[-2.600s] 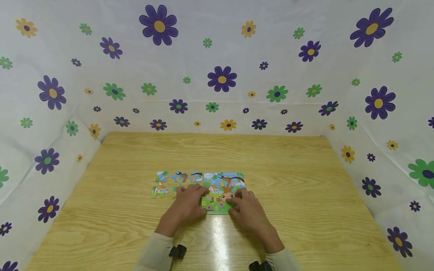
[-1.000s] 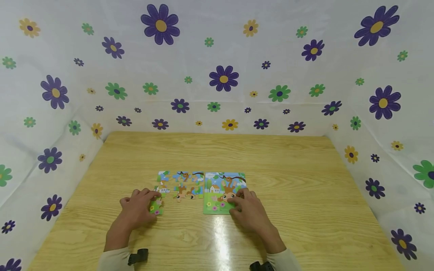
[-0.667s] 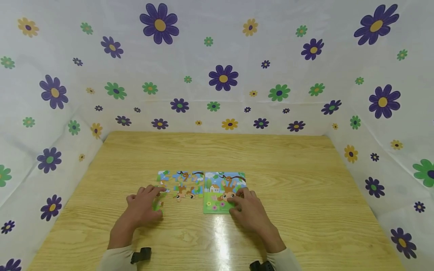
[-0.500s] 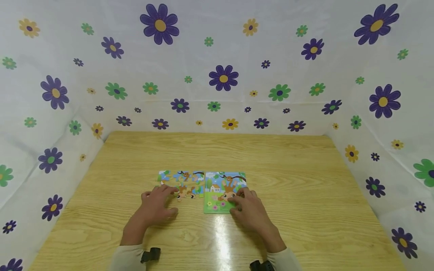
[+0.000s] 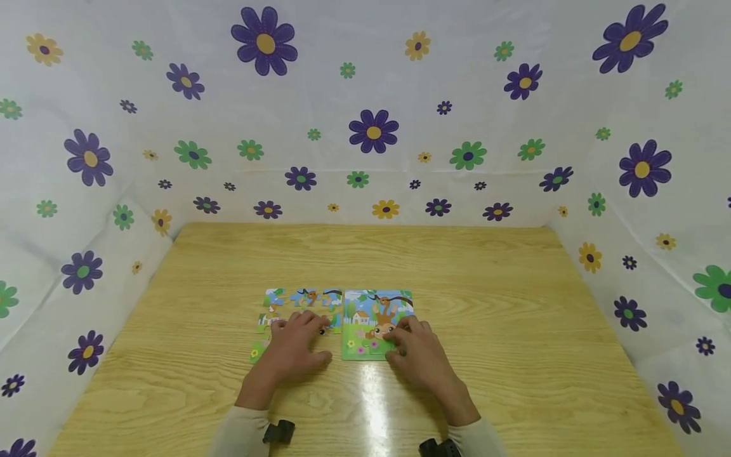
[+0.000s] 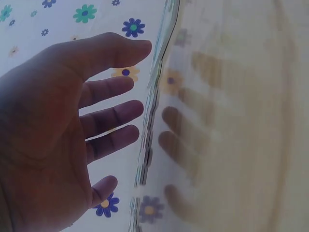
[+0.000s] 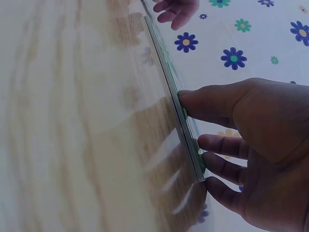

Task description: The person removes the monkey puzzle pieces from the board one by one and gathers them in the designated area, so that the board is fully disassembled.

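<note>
A jigsaw board point(image 5: 355, 303) with a picture of a monkey and a house lies flat on the table. To its left are loose jigsaw pieces point(image 5: 311, 296) laid out in rows, one flowered piece point(image 5: 255, 353) at their front left corner. My left hand point(image 5: 294, 349) is over these pieces, hiding several of them. Its fingers are relaxed and spread, with nothing held in the left wrist view. My right hand point(image 5: 424, 362) rests at the board's front right corner, fingers slightly bent. Its thumb and fingertips touch the board's edge in the right wrist view.
Everything lies on a wooden table point(image 5: 485, 285) with a glare streak near its front. A white flowered cloth point(image 5: 320, 95) stands behind and at both sides. Each wrist carries a black camera mount point(image 5: 280, 432).
My left hand went from the board to the far left, where a flowered piece now lies, then came back rightward over the loose pieces. The right hand has stayed at the board.
</note>
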Action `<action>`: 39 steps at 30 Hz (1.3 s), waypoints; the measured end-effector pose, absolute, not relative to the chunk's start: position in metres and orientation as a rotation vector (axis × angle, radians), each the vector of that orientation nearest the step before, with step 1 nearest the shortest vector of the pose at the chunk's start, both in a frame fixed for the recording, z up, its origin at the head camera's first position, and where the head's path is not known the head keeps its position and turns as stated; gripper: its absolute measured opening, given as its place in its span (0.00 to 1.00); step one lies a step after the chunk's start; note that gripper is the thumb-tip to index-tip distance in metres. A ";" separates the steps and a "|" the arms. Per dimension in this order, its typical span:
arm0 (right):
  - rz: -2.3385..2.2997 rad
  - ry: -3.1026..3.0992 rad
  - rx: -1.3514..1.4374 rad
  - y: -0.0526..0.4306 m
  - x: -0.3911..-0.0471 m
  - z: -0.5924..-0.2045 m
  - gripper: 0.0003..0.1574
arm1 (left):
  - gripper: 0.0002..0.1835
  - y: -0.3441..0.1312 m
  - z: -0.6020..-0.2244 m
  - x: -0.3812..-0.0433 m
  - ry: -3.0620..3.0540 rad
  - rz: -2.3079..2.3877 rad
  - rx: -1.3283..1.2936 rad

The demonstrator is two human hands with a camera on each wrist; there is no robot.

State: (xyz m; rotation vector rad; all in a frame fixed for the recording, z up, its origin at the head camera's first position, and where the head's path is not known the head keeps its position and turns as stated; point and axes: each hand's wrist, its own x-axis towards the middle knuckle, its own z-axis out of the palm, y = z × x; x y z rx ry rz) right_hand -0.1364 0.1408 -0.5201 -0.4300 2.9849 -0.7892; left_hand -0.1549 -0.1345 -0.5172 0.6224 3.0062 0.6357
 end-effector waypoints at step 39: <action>-0.817 3.043 -0.421 0.151 -0.136 -0.514 0.17 | 0.19 -0.052 -0.516 -0.164 2.837 0.688 0.644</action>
